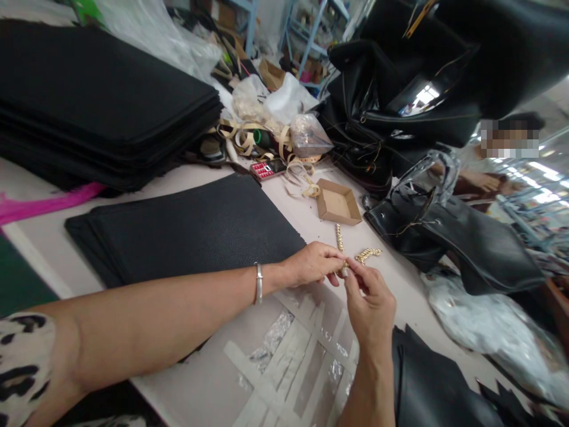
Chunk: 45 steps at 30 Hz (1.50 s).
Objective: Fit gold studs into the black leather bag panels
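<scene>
Over the table, my left hand (315, 263) and my right hand (368, 290) meet at the fingertips, both pinched on a chunky gold chain. One length of the chain (339, 237) extends away from my fingers toward the small cardboard box, and another (368, 255) lies to the right. Whether these are one chain or two pieces I cannot tell, because my fingers cover the part between them. A silver bracelet circles my left wrist. Just beyond the chain sits the open, shallow cardboard box (326, 210).
Black leather-like sheets (191, 231) lie left, beside a tall stack of black panels (106, 95). Shiny black bags (448, 237) crowd the right side. Tape strips (284, 367) cover the near tabletop. Clear plastic, beige ribbon (297, 178) and clutter fill the back; another person stands far right.
</scene>
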Each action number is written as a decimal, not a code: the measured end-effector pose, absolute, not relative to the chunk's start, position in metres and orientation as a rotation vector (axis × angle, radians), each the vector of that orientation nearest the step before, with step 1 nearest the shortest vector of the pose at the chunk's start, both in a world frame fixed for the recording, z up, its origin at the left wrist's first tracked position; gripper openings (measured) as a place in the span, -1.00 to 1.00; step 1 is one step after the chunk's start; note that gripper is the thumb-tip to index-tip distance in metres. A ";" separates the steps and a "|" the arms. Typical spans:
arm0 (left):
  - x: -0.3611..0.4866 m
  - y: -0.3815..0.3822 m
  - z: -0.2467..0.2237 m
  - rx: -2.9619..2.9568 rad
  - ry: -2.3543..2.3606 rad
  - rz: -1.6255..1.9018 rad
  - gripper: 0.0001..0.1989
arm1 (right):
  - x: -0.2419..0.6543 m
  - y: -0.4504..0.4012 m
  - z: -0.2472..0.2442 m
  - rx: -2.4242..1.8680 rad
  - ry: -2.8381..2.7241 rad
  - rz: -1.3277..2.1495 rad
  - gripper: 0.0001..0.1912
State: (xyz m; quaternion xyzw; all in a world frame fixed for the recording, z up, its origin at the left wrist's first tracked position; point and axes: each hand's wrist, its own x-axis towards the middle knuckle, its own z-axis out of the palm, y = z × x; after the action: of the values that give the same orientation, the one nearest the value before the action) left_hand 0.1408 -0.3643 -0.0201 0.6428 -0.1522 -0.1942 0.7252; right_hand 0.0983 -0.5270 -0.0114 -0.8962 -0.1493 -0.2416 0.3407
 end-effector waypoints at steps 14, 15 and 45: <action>0.141 -0.361 -0.020 1.368 -0.283 -0.478 -0.82 | 0.100 -0.528 -0.021 -1.940 0.000 -0.335 -0.70; 0.141 -0.360 -0.019 1.366 -0.281 -0.482 -0.82 | 0.101 -0.529 -0.021 -1.935 0.000 -0.328 -0.70; 0.147 -0.359 -0.032 1.587 -0.264 -0.547 -0.73 | 0.094 -0.524 -0.020 -2.461 -0.314 -0.551 -0.85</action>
State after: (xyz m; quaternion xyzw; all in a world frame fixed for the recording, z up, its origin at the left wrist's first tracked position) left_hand 0.1472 -0.3586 -0.0318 0.7015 -0.1165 -0.2418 0.6602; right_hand 0.0938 -0.5238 -0.0198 -0.9251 -0.1179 -0.2072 0.2955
